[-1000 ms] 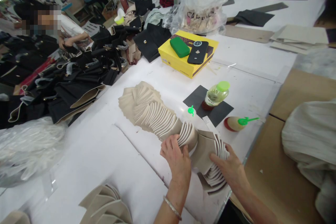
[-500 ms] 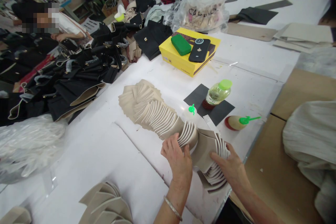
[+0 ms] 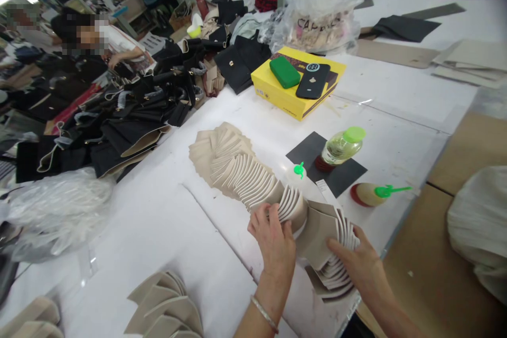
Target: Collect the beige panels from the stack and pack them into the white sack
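A long fanned row of beige, leather-like pieces [image 3: 253,179] with pale edges lies across the white table. My left hand [image 3: 273,229], with a bangle on the wrist, is closed around a few curved pieces [image 3: 295,206] at the near end of that row. Just to the right is a stack of similar beige pieces [image 3: 319,235], bent and fanned at its edge. My right hand [image 3: 358,256] grips this stack by its right side, thumb on top; the fingers beneath are mostly hidden.
Behind the hands stand a green-capped bottle [image 3: 340,148] on a black sheet and a tilted squeeze bottle [image 3: 368,194]. Farther back is a yellow box [image 3: 277,97] carrying a phone. More beige pieces [image 3: 166,306] lie at front left. Black bags [image 3: 130,121] are piled left, near a person.
The view has swung slightly, so everything sits a little farther right and lower. Both hands keep nearly the same hold on the beige pieces.
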The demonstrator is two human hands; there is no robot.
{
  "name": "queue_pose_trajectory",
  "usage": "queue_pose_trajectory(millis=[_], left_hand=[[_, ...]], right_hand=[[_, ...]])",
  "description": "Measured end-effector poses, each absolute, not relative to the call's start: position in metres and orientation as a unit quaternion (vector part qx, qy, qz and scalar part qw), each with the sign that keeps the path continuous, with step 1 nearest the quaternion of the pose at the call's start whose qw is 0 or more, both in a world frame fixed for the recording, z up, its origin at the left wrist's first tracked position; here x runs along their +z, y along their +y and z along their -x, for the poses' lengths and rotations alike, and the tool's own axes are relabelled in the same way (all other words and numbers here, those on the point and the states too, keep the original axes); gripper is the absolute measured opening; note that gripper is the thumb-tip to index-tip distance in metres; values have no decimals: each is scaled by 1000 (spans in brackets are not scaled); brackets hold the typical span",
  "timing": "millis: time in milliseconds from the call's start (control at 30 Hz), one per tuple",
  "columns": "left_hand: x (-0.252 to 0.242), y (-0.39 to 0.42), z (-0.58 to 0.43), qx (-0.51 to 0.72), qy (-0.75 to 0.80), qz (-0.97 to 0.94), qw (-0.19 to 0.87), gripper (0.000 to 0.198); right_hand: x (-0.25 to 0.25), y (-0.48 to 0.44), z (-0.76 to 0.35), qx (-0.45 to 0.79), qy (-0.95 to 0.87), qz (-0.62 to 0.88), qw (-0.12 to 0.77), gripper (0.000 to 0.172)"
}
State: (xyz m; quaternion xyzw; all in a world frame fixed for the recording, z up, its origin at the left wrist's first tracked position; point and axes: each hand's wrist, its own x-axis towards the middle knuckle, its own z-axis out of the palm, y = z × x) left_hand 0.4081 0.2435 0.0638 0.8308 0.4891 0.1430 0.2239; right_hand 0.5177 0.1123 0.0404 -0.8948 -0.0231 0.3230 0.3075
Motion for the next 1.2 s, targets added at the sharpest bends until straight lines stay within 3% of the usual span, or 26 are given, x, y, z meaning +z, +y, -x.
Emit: queue_pose_trajectory(millis=[867,1200], left_hand=[[64,254,-410,101,498,-839,192,43],[68,266,-412,71,494,-845,192,41]], right_hand=[[40,114,-523,334,-6,905,262,83],[38,112,-526,333,-10,902,275,77]])
